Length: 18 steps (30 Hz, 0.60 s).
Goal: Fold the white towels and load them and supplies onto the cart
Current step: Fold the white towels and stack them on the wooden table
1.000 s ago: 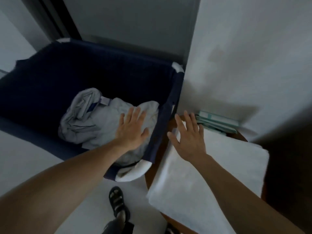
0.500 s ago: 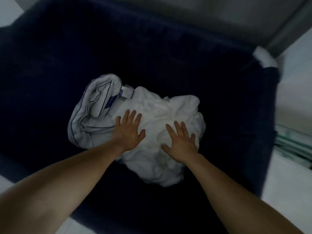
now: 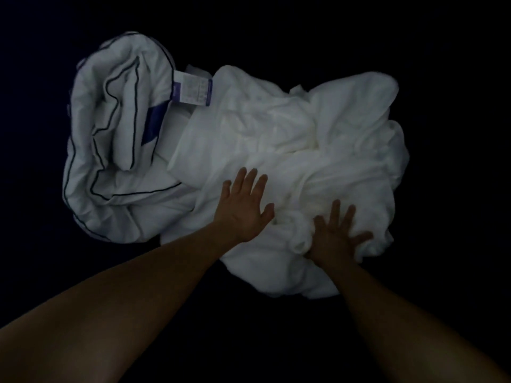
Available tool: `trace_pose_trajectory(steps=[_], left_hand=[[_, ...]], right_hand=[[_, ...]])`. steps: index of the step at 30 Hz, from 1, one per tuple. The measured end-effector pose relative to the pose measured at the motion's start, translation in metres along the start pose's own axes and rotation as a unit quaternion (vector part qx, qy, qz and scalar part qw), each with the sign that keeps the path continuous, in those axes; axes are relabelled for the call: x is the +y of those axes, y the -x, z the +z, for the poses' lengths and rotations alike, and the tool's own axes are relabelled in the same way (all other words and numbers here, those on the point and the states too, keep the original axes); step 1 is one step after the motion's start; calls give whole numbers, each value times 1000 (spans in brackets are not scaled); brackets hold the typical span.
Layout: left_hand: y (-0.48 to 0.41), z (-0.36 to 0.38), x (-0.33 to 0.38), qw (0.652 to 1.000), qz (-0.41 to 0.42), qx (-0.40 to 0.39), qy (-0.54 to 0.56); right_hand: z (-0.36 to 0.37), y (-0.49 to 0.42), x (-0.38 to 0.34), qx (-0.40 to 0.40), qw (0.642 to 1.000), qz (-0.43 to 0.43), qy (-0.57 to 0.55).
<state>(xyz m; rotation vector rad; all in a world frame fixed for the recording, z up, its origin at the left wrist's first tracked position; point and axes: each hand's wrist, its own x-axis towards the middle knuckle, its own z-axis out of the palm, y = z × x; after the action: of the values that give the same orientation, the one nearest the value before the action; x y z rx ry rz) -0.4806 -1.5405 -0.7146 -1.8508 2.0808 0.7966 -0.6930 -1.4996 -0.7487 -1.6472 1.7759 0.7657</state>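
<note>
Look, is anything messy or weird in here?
Yes. The towels lie crumpled in a heap, not folded. Beside them on the left, a piped cloth is bunched up too, its label sticking out. The left hand and right hand rest on the towels.

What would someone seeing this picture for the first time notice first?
The bright heap of crumpled white towels at centre stands out against the near-black surface around it. Both bare arms reach in from below, the left hand flat on the heap's middle and the right hand with spread fingers pressing its lower right edge. At left lies a white piece with dark piping and a printed label.
</note>
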Motion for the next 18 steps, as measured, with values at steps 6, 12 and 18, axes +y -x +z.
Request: trace_pose_trajectory(steps=[6,12,18], left_hand=[[9,-5,8,1000,11,-14,-5],[48,-61,40,992,41,-58,105],[115,-140,79,961,107,-69,247]], right_hand=[[-21,-3,23,-12,999,-10,-40],[-86,58,15,35,974,-55,-216],[-180,166,12,148,939,-126,-285]])
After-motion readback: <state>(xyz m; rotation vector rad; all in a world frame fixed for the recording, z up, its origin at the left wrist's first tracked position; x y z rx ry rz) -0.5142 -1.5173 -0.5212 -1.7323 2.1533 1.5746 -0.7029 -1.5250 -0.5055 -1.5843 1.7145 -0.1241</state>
